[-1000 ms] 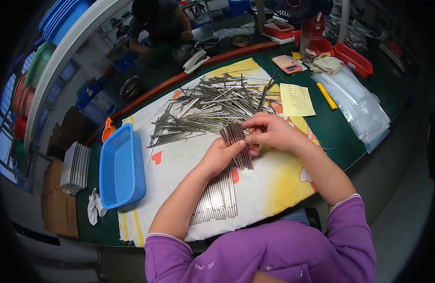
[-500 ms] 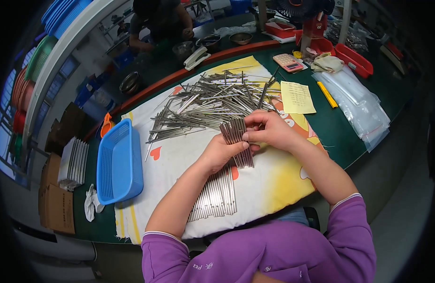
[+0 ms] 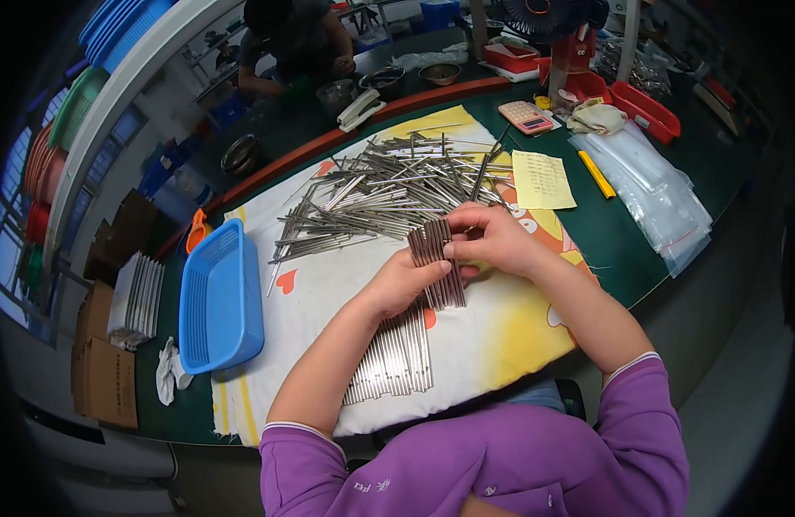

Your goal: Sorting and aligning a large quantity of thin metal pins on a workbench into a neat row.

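Observation:
A flat row of thin metal rods (image 3: 435, 265) stands side by side between my two hands, above the cloth. My left hand (image 3: 405, 280) is closed on the row, its thumb pressed across the front. At the row's right edge my right hand (image 3: 490, 239) pinches with thumb and fingers; some fingertips are hidden behind the rods. Below, partly covered by my left forearm, several more rods (image 3: 393, 360) lie in a neat row on the cloth. Beyond my hands a loose pile of metal rods (image 3: 389, 185) points in many directions.
A white and yellow patterned cloth (image 3: 518, 336) covers the green table. At left stands a blue basket (image 3: 221, 302). Plastic bags (image 3: 652, 189), a yellow cutter (image 3: 596, 175), a paper note (image 3: 542, 181) and a calculator (image 3: 528, 116) lie at right. Across the table is another person (image 3: 294, 52).
The rods and both hands have shifted very slightly, and my hold is the same. The whole view has moved a little.

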Available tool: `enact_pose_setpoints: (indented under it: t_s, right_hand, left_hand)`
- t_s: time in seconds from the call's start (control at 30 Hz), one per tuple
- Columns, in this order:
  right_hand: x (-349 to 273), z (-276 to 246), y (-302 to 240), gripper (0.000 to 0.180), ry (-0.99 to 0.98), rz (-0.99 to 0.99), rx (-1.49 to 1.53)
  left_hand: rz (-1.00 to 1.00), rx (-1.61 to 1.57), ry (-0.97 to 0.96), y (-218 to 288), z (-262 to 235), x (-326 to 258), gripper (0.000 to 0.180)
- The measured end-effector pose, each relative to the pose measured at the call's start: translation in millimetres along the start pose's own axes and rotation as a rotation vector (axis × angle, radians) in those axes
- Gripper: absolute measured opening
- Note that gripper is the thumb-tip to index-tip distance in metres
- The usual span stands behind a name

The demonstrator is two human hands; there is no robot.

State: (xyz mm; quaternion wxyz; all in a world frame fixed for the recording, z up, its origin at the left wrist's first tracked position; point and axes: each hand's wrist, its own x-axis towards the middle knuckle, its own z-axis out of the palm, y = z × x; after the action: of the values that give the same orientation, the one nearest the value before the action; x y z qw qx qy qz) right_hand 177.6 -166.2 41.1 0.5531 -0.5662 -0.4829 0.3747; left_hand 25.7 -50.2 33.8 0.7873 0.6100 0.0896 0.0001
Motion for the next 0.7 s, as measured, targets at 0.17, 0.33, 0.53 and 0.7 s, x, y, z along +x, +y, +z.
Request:
enact_pose_setpoints:
  t_s: [0.17,0.33,0.53,0.7]
  right_hand:
    - [0,1,4,0.022,0.045,-0.019,-0.029]
    - [1,0,3,0.013,0.069,-0.007,-0.070]
    - [-2,-3,-5,0.013,0.043,-0.005,0.152]
    - [-3,1,-3,0.014,-0.041,-0.153,0.045]
  left_hand:
    - [-0.013,-0.075,0.002,1,3,-1,0.037]
    - [0.002,-0.143,-0.014,0,2,-1,0.041]
    - [0.011,-0.231,-0.010,1,-5,3,0.046]
    - [-0.046,-0.254,0.108,3,-16,2,0.042]
